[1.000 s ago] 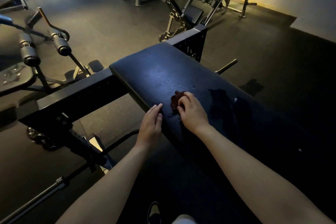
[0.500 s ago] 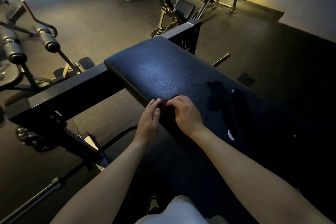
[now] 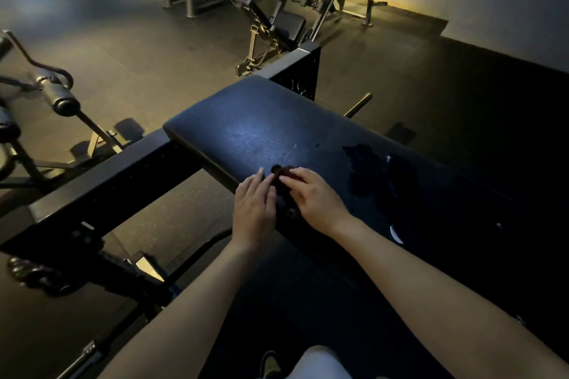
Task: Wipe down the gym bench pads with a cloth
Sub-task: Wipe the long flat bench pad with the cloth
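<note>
Bench pad (image 3: pixel 246 120) lies under both our hands — our left hand (image 3: pixel 254 209) rests flat at its edge, fingers straight and together; just right of it the dark cloth (image 3: pixel 280 170) lies bunched on the pad, gripped in the curled fingers of our right hand (image 3: pixel 314 197).

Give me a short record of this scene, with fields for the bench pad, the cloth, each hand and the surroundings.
bench pad: black, glossy toward its far end; a dark patch, possibly wet, lies right of the hands
cloth: small, dark reddish, bunched near the pad's near edge
right hand: fingers curled over the cloth, holding it against the pad
left hand: fingers straight, resting at the pad's edge beside the cloth
surroundings: black steel frame left of the pad; other gym machines behind
</note>
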{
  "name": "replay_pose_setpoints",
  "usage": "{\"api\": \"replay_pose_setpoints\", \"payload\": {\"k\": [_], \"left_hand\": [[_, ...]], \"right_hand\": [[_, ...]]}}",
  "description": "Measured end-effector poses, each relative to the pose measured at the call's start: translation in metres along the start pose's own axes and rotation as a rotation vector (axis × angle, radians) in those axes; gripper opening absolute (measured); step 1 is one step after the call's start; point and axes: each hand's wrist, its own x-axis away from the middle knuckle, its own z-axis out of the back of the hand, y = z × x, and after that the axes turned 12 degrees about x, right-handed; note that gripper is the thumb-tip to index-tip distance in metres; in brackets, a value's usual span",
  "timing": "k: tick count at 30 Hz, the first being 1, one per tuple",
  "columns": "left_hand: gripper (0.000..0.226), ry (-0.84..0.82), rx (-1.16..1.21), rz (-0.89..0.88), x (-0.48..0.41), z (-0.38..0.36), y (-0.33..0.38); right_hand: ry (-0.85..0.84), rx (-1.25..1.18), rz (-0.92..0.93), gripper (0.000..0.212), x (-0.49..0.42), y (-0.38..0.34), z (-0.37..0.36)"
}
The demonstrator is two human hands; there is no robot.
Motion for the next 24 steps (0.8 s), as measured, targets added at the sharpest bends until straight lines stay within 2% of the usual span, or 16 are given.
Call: {"api": "replay_pose_setpoints", "payload": {"k": [2, 5, 7, 10, 13, 16, 19, 21, 24], "left_hand": [[0.061, -0.05, -0.157, -0.035, -0.004, -0.005, -0.003], [0.061, -0.016, -0.19, -0.042, -0.007, -0.003, -0.006], [0.061, 0.026, -0.155, -0.021, -0.014, 0.001, -0.007], [0.057, 0.07, -0.109, 0.028, -0.034, 0.001, 0.0], [0.052, 0.104, -0.079, 0.115, -0.058, -0.008, 0.013], [0.056, 0.072, -0.124, 0.128, -0.065, -0.018, 0.018], [0.053, 0.118, -0.12, 0.142, -0.063, -0.021, 0.014], [0.053, 0.139, -0.101, 0.155, -0.063, -0.021, 0.015], [0.052, 0.174, -0.044, 0.176, -0.062, -0.021, 0.017]], "right_hand": [[0.039, 0.064, -0.13, 0.039, -0.019, 0.018, 0.001], [0.083, 0.056, -0.416, 0.043, -0.036, 0.026, 0.002], [0.129, 0.015, -0.367, 0.038, -0.039, 0.009, -0.001], [0.113, -0.06, -0.162, 0.03, -0.033, -0.013, -0.003], [0.056, -0.103, -0.063, 0.029, -0.04, 0.007, 0.012], [0.141, -0.102, -0.181, 0.032, -0.079, 0.044, 0.025], [0.009, -0.101, -0.335, 0.043, -0.115, 0.06, 0.019], [-0.045, 0.01, -0.274, 0.042, -0.12, 0.056, 0.009], [0.031, -0.017, -0.177, 0.027, -0.107, 0.043, 0.005]]}}
